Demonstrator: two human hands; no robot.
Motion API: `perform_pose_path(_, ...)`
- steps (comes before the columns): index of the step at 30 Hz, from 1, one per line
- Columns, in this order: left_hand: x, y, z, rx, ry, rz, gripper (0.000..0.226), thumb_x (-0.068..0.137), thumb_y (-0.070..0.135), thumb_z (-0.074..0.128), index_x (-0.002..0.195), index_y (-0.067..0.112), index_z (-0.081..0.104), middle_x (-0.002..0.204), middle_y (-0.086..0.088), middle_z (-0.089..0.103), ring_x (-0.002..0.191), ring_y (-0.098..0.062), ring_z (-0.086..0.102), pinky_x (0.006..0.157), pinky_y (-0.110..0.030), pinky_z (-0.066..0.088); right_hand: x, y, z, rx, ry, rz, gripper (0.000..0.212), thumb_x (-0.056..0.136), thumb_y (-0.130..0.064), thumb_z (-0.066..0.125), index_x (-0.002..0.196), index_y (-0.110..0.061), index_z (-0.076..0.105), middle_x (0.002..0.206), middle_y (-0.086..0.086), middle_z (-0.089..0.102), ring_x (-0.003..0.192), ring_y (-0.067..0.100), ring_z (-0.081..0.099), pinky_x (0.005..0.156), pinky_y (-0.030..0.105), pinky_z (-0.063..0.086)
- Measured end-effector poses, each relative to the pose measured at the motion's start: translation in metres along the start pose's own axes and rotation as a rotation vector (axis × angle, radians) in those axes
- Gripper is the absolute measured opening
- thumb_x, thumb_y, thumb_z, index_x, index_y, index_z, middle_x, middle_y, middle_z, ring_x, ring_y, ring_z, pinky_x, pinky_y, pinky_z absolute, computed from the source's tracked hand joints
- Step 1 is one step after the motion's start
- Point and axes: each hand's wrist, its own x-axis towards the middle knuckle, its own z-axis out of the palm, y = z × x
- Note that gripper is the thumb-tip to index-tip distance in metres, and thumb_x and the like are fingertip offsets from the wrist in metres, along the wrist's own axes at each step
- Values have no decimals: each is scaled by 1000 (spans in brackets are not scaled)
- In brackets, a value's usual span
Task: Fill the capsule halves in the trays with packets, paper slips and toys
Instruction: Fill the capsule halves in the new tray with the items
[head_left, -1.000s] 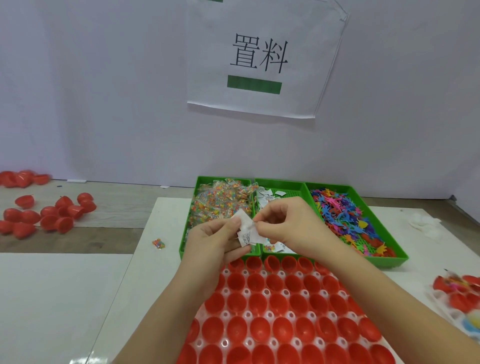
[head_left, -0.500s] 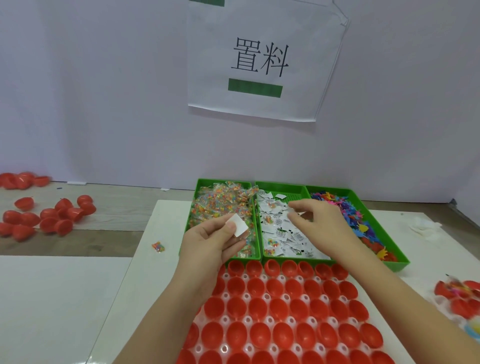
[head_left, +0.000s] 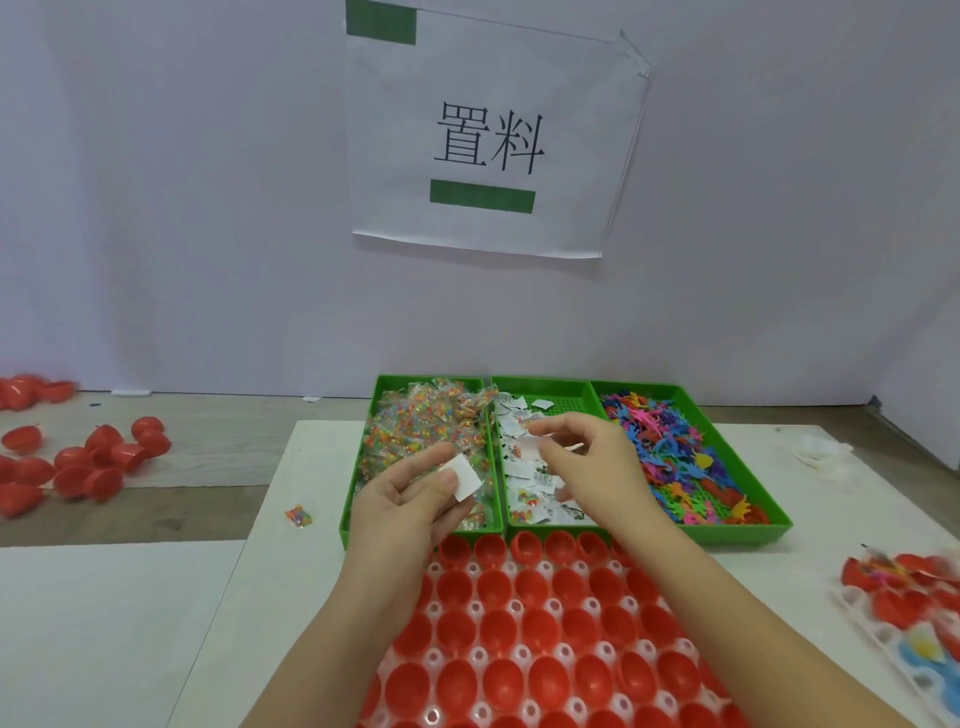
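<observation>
The paper slip (head_left: 464, 476) for the next cup is pinched between the thumb and fingertips of my left hand (head_left: 410, 499), up over the near end of the packet bin (head_left: 355, 493) and not yet above any cup. My right hand (head_left: 582, 467) hovers over the middle bin (head_left: 566, 408), fingers half curled above the loose slips (head_left: 524, 475). I cannot tell whether a slip is nipped at its fingertips. Just in front of the bins lies the tray (head_left: 514, 605) of red capsule halves (head_left: 498, 631), and those I can see hold nothing. To do this step well, I judge I should lift slips singly, since they lie overlapped and may cling together. Each should drop flat into the middle of one cup, row by row, so none is skipped. Both forearms stretch across the tray, so I should keep them raised and not nudge the halves. The packets (head_left: 426, 426) and the toys (head_left: 670, 447) wait on either side.
</observation>
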Motion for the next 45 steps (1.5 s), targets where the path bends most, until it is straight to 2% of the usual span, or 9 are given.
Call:
perform_pose_path(3,-1,-1,2,25,-1,4,24,90,-4,58,106,11,69,86,-11,76,82,-19,74,69,-23,59,3,8,-11,-315,6,-88,24,93,-22,59,110,-34,69,112,-10,60,99,8,54,89,30,46)
perform_pose_path(8,-7,-4,8,71,-21,34,24,91,-3,59,105,14,69,85,-15,75,80,-20,73,64,-22,59,-29,-2,8,226,-250,-11,22,70,-44,77,92,-40,74,89,-8,70,70,7,64,53,25,51)
perform_pose_path(13,-11,-4,11,-3,-80,13,26,87,-3,62,107,12,68,89,-16,74,81,-19,73,66,-20,58,-37,-7,20,468,-154,65,14,78,-4,77,84,-15,71,71,2,69,60,13,66,51,26,54)
perform_pose_path(18,-5,-4,9,-163,-127,-173,35,66,0,67,101,-3,68,88,-18,74,74,-19,74,58,-20,58,-39,-6,11,544,-194,74,16,74,1,79,78,-13,72,63,-1,67,58,11,64,51,23,54)
perform_pose_path(21,1,-4,5,-165,-103,-195,32,63,-2,65,95,-4,67,81,-16,75,68,-18,73,53,-19,56,-27,9,-10,372,-102,26,17,72,-24,84,85,-22,73,69,-4,67,63,12,63,54,27,56)
perform_pose_path(24,4,4,0,-153,-104,-139,32,64,-1,66,96,-1,69,87,-17,75,74,-21,74,54,-20,57,0,42,-54,-221,183,1,20,83,-33,73,102,-28,68,96,-6,66,89,14,62,78,30,53)
perform_pose_path(28,6,12,-4,-147,-116,-122,35,65,-1,66,100,0,70,94,-18,74,80,-22,74,57,-21,58,21,87,-91,-874,-110,259,35,91,-36,61,124,-23,63,125,8,58,110,23,58,94,34,47)
perform_pose_path(33,1,11,-2,-131,-97,-144,38,66,-2,66,103,0,69,95,-18,74,80,-24,74,56,-22,58,25,96,-101,-734,-58,234,12,86,-27,71,95,-19,75,102,-2,72,68,5,59,73,25,46)
perform_pose_path(45,-6,14,3,-97,-90,-147,34,64,-1,68,98,1,71,91,-19,74,75,-23,74,58,-23,59,16,79,-94,-282,394,46,22,83,-18,71,69,-31,61,78,-7,68,73,5,61,64,24,46)
